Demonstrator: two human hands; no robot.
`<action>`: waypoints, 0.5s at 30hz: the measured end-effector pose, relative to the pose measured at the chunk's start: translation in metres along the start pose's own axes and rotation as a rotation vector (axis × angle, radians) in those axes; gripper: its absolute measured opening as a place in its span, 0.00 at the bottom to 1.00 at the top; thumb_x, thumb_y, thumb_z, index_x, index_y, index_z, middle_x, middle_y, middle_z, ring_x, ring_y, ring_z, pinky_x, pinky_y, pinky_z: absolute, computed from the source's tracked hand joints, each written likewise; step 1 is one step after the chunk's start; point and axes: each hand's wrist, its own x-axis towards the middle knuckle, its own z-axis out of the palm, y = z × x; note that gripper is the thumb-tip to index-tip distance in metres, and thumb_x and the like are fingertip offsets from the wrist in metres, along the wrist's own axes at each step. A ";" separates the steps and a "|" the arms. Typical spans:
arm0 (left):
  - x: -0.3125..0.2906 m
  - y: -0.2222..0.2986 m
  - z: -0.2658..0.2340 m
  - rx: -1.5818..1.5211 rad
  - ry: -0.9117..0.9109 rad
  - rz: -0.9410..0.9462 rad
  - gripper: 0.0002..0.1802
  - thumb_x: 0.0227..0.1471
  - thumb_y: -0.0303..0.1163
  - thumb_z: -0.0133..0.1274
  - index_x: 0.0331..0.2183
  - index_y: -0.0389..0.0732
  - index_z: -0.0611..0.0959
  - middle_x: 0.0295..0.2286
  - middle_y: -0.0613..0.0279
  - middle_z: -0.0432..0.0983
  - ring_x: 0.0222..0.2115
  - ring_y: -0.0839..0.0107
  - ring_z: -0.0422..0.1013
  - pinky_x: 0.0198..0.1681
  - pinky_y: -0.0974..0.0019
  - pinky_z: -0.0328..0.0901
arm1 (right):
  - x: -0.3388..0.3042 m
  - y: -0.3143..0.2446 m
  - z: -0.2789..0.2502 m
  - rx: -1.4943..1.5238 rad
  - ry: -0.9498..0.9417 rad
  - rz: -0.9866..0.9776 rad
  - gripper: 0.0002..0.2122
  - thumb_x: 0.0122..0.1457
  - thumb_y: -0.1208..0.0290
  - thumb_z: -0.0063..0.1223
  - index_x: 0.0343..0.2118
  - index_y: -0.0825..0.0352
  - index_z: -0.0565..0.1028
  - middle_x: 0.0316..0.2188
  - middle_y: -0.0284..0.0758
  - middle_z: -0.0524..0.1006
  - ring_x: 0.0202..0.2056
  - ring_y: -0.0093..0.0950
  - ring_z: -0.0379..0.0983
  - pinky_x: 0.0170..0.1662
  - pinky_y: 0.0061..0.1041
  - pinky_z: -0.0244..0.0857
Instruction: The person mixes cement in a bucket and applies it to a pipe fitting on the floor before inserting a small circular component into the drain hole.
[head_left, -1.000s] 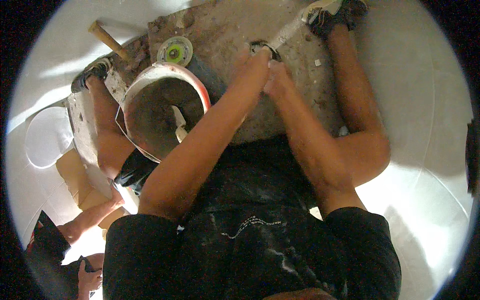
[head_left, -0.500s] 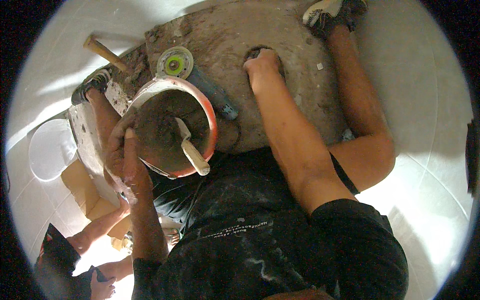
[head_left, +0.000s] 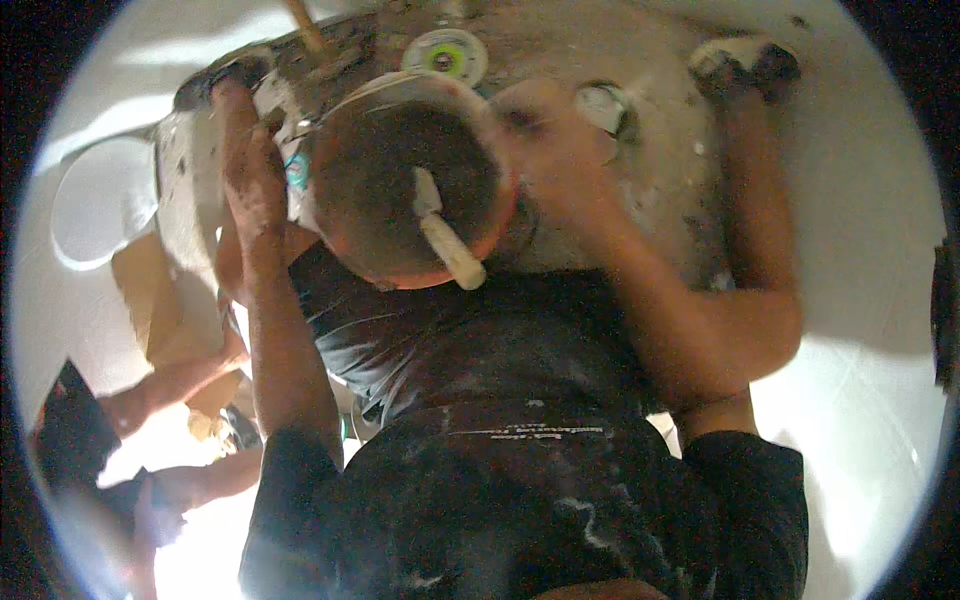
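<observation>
A bucket (head_left: 342, 245) with a reddish rim stands in front of me, holding dark, wet-looking material. In it rests a trowel (head_left: 448, 245), its pale handle across the near rim. My right hand (head_left: 548, 125) is smeared by motion beside the bucket's right rim; a dark patch shows at its fingers, and I cannot make out whether it holds anything. Just right of it, a round opening (head_left: 603, 108) with whitish material shows in the rough ground. My left hand (head_left: 256, 190) is left of the bucket, apart from its rim, against my left lower leg; its fingers are blurred.
Behind the bucket lies an angle grinder (head_left: 445, 60) with a round disc. A wooden-handled tool (head_left: 303, 22) stands at the far left. A translucent round lid (head_left: 105, 205) and cardboard (head_left: 150, 300) lie left. Another person's arms (head_left: 170, 385) reach in at lower left.
My right hand has left the ground opening and moved toward the bucket. My left hand has let go of the bucket's rim. The view has shifted.
</observation>
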 end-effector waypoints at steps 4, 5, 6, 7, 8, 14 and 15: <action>0.025 -0.122 0.069 -0.973 -0.472 0.011 0.34 0.63 0.49 0.50 0.59 0.32 0.72 0.53 0.51 0.75 0.54 0.58 0.70 0.59 0.57 0.62 | -0.041 -0.096 0.056 -0.607 -0.675 -0.223 0.15 0.50 0.60 0.62 0.35 0.67 0.83 0.34 0.42 0.81 0.41 0.40 0.76 0.45 0.42 0.64; 0.020 -0.095 0.072 -1.083 -0.514 0.002 0.33 0.62 0.48 0.51 0.59 0.32 0.73 0.52 0.51 0.75 0.53 0.59 0.71 0.58 0.58 0.63 | -0.043 -0.088 0.061 -0.678 -0.726 -0.219 0.16 0.50 0.59 0.62 0.35 0.67 0.83 0.34 0.41 0.81 0.41 0.39 0.76 0.45 0.42 0.63; 0.004 -0.055 0.059 -1.183 -0.559 -0.009 0.33 0.62 0.46 0.53 0.58 0.32 0.73 0.52 0.51 0.76 0.51 0.60 0.72 0.57 0.58 0.64 | -0.045 -0.081 0.063 -0.741 -0.774 -0.211 0.17 0.49 0.58 0.63 0.35 0.67 0.83 0.34 0.40 0.81 0.40 0.39 0.76 0.45 0.42 0.63; -0.007 -0.036 0.046 -1.278 -0.577 -0.034 0.32 0.61 0.45 0.54 0.58 0.32 0.74 0.51 0.51 0.76 0.50 0.60 0.73 0.56 0.59 0.64 | -0.046 -0.079 0.064 -0.790 -0.828 -0.229 0.17 0.49 0.57 0.64 0.36 0.67 0.83 0.34 0.39 0.82 0.40 0.38 0.76 0.44 0.41 0.63; -0.006 -0.039 0.046 -1.301 -0.589 -0.067 0.31 0.61 0.44 0.54 0.58 0.32 0.74 0.51 0.51 0.76 0.50 0.61 0.73 0.56 0.59 0.65 | -0.045 -0.082 0.063 -0.776 -0.846 -0.200 0.17 0.49 0.58 0.63 0.35 0.67 0.83 0.34 0.39 0.82 0.40 0.37 0.77 0.44 0.41 0.63; 0.006 -0.062 0.070 -1.562 -0.589 -0.091 0.29 0.61 0.39 0.54 0.56 0.29 0.74 0.49 0.51 0.77 0.48 0.62 0.74 0.54 0.61 0.67 | -0.024 -0.109 0.029 -0.823 -0.923 -0.141 0.14 0.55 0.62 0.60 0.37 0.68 0.82 0.37 0.39 0.82 0.41 0.40 0.78 0.44 0.38 0.67; 0.007 -0.062 0.071 -1.597 -0.617 -0.104 0.28 0.61 0.39 0.54 0.56 0.29 0.74 0.49 0.52 0.77 0.47 0.62 0.74 0.53 0.61 0.67 | -0.030 -0.099 0.027 -0.872 -0.837 -0.178 0.14 0.56 0.62 0.59 0.38 0.68 0.81 0.37 0.40 0.82 0.41 0.42 0.79 0.43 0.39 0.69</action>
